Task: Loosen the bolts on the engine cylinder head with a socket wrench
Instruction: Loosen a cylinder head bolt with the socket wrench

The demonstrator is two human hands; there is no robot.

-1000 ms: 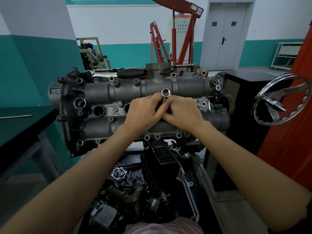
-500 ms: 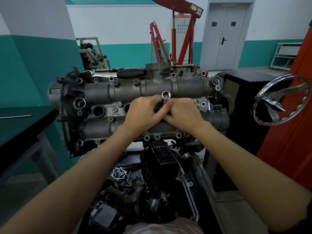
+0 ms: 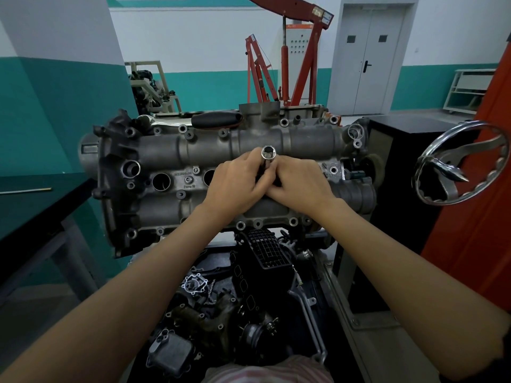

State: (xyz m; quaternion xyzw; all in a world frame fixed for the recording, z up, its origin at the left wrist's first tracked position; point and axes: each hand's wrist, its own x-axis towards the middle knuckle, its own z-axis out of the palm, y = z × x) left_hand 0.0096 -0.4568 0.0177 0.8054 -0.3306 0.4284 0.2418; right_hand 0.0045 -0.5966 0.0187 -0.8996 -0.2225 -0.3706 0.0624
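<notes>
Both hands, left point(image 3: 235, 183) and right point(image 3: 300, 185), are gripping, fingers curled, what looks like a socket point(image 3: 268, 156) over the cylinder head's point(image 3: 171, 150) middle.

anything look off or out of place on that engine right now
One thing: the socket gripped between the left hand and right hand points its open end up toward the camera, seated on no bolt. Otherwise nothing on the cylinder head looks damaged or spilled.
</notes>
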